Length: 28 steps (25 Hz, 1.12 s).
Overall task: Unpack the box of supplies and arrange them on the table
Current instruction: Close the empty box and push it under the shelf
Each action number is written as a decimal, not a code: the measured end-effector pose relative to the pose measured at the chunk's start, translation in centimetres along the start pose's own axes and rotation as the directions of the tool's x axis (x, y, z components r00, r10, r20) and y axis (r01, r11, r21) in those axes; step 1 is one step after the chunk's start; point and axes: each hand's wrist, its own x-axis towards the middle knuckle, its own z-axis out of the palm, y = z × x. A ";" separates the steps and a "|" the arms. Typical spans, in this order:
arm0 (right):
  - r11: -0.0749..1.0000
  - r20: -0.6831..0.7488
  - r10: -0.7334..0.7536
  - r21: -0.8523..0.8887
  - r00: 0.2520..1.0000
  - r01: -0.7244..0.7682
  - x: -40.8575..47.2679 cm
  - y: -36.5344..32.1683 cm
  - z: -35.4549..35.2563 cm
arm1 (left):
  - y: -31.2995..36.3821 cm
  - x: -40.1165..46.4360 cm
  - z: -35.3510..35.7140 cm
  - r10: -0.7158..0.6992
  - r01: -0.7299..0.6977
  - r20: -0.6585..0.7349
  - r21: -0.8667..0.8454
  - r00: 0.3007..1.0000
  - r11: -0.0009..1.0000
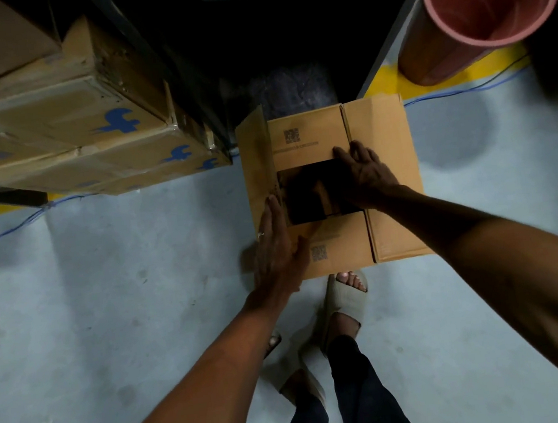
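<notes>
Seen from above on a pale grey floor (107,298): a brown cardboard box (388,182) with all four flaps folded outward, set just ahead of a pair of feet in light slide sandals (344,302). Left hand (274,246) laid flat, fingers straight and together, against the left flap near its front corner, gripping nothing. Right hand (364,171) spread palm down at the right rim of the opening, fingers splayed over the far flap's inner edge, resting there and closed around nothing. Inside the opening, dark shapes (307,194) in deep shadow, too dim to identify. Square printed codes visible on the far flap and on the near flap. To the left, a stack of sealed cardboard cartons (66,130) with blue markings, sitting beside a dark shelf frame (188,83). Upper right, a tall reddish-pink tube (476,8) standing upright on a yellow floor stripe (384,79), its open end facing the camera. A thin blue cable (14,228) trailing across the floor along the stripe on both sides. Dark trousers (355,392) at the bottom edge, both bare forearms reaching down toward the box.
</notes>
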 end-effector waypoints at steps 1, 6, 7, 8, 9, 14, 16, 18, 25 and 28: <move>1.000 -0.017 -0.020 0.010 1.000 0.020 -0.2 0.3 0.1 | -0.2 0.1 0.4 0.005 -0.005 0.039 0.011 0.999 1.000; 1.000 -0.142 0.016 -0.010 0.990 -0.018 -2.6 2.9 1.5 | -0.2 0.3 1.6 -0.081 0.054 0.231 0.121 0.969 0.991; 0.998 -0.160 0.055 -0.026 0.986 -0.060 -3.2 3.6 2.0 | -0.3 0.3 1.8 -0.091 0.041 0.287 0.174 0.954 0.984; 0.993 -0.171 0.108 -0.029 0.979 -0.115 -4.0 4.3 2.5 | -0.6 0.4 2.0 -0.088 0.012 0.331 0.226 0.940 0.974; 0.984 -0.185 0.169 -0.025 0.968 -0.176 -4.8 4.9 3.0 | -0.9 0.6 2.1 -0.083 -0.018 0.359 0.269 0.930 0.963; 0.959 -0.214 0.281 0.087 0.936 -0.269 -7.4 7.0 3.7 | -2.5 1.8 2.1 -0.115 -0.055 0.428 0.365 0.896 0.930; 0.969 -0.250 0.236 0.134 0.939 -0.208 -7.7 7.3 3.5 | -2.6 1.5 1.8 -0.111 -0.063 0.439 0.363 0.891 0.930; 0.972 -0.324 0.213 0.167 0.922 -0.166 -8.4 6.5 3.4 | -2.7 1.1 1.6 -0.115 -0.059 0.442 0.360 0.890 0.931; 0.926 -0.594 -0.182 0.164 0.784 0.339 -13.0 0.0 3.8 | -3.3 0.3 2.0 -0.059 -0.090 0.393 0.351 0.918 0.932; 0.935 -0.399 -0.242 0.147 0.884 0.323 -13.3 -1.9 8.0 | -4.2 -0.7 2.3 -0.070 -0.070 0.340 0.384 0.938 0.921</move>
